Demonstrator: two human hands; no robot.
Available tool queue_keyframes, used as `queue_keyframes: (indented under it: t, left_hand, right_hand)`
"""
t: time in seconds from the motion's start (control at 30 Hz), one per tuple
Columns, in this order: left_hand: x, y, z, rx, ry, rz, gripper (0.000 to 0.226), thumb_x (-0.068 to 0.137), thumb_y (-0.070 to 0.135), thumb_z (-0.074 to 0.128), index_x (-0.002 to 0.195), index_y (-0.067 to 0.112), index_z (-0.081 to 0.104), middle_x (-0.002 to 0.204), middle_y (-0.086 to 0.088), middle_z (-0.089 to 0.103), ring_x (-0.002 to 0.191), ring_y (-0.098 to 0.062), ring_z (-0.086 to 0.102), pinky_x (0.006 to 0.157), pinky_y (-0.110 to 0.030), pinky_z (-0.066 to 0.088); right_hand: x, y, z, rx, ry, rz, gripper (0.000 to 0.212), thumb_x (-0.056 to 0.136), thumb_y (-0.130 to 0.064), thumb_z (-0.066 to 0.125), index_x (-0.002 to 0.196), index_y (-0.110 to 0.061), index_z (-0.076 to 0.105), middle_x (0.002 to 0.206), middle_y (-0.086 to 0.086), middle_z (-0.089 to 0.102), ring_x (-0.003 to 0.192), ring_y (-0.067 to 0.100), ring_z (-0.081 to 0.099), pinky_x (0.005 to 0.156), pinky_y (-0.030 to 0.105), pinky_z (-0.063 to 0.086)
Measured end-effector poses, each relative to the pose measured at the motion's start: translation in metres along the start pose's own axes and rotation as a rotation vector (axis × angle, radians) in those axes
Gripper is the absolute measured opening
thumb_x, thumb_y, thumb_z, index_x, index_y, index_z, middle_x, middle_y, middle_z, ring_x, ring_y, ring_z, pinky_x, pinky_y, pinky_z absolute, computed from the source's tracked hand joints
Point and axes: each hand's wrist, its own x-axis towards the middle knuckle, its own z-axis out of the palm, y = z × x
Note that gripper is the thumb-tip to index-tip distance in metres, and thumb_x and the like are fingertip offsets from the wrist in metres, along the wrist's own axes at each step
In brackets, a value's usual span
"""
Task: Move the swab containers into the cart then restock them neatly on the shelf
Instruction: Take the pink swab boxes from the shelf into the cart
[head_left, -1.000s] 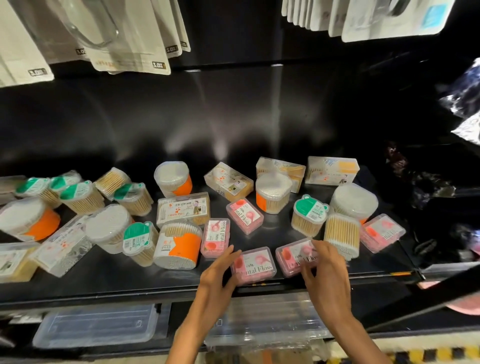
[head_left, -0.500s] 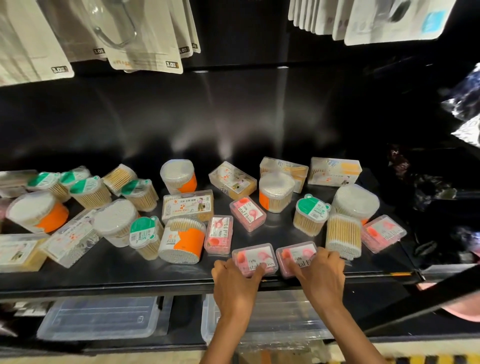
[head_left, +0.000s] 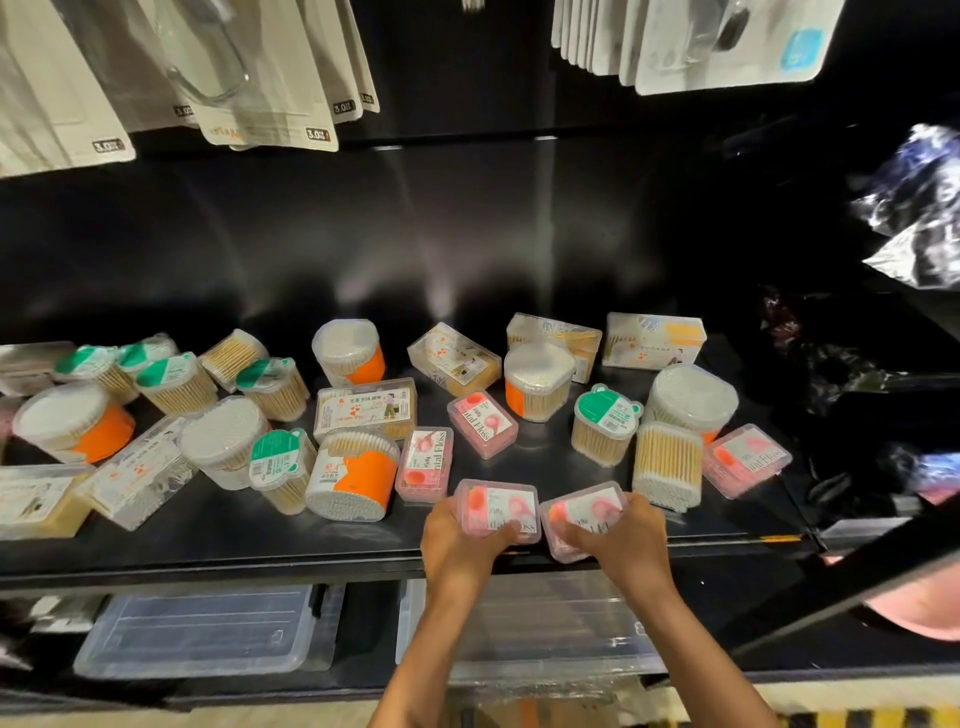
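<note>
Two pink floss boxes sit at the shelf (head_left: 260, 540) front edge: our left hand (head_left: 460, 540) grips one (head_left: 501, 506), our right hand (head_left: 621, 543) grips the other (head_left: 584, 512); three more pink boxes lie behind.

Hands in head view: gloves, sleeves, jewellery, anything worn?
Nothing worn that shows. Left hand and right hand are bare, no gloves, and both forearms are bare down to the frame's bottom edge. No sleeve, watch, ring or bracelet is visible on either.
</note>
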Motion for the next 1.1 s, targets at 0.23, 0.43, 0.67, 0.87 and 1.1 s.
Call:
queue_keyframes:
  t: [0.23,0.43,0.67,0.87,1.1]
  left_hand:
    - [0.005,-0.003,0.000,-0.119,-0.138,-0.009,0.061,0.064,0.012,0.087,0.115,0.009,0.054,0.106,-0.005,0.067,0.095,-0.015,0.066,0.085,-0.038,0.057]
    - [-0.003,-0.002,-0.007,-0.268,-0.329,0.009,0.033,0.074,0.004,0.078,0.102,0.015,0.064,0.092,0.000,0.073,0.084,-0.012,0.071,0.069,-0.025,0.058]
    - [-0.028,0.016,0.023,-0.278,-0.651,0.097,0.039,0.069,0.006,0.083,0.102,0.018,0.064,0.091,0.002,0.075,0.086,-0.015,0.071,0.068,-0.026,0.057]
    - [-0.100,0.033,0.099,-0.183,-1.032,0.118,0.048,0.067,0.005,0.079,0.111,0.000,0.063,0.104,-0.018,0.071,0.095,-0.031,0.068,0.085,-0.042,0.055]
    - [-0.243,0.027,0.183,-0.043,-1.452,0.123,0.037,0.079,-0.002,0.071,0.114,0.007,0.061,0.107,-0.014,0.071,0.102,-0.031,0.067,0.091,-0.043,0.052]
  right_hand:
    - [-0.003,0.006,-0.015,0.209,-0.097,0.044,0.076,0.059,-0.033,0.090,0.112,-0.001,0.046,0.105,0.010,0.061,0.098,0.025,0.061,0.079,0.036,0.054]
    - [-0.019,0.030,-0.032,0.572,-0.165,0.093,0.033,0.070,-0.017,0.083,0.099,-0.009,0.069,0.087,0.007,0.075,0.083,0.021,0.072,0.067,0.032,0.059]
    - [-0.071,0.078,-0.084,0.857,0.088,0.188,0.032,0.073,-0.011,0.079,0.103,-0.010,0.068,0.093,0.007,0.076,0.087,0.020,0.072,0.069,0.024,0.057]
    - [-0.150,0.134,-0.152,0.945,0.417,0.231,0.023,0.078,-0.006,0.075,0.099,-0.011,0.068,0.085,-0.001,0.076,0.073,0.008,0.071,0.057,0.016,0.052]
    - [-0.274,0.227,-0.216,1.021,0.862,0.335,0.038,0.074,-0.010,0.079,0.109,-0.006,0.066,0.098,0.009,0.075,0.092,0.024,0.071,0.074,0.031,0.057]
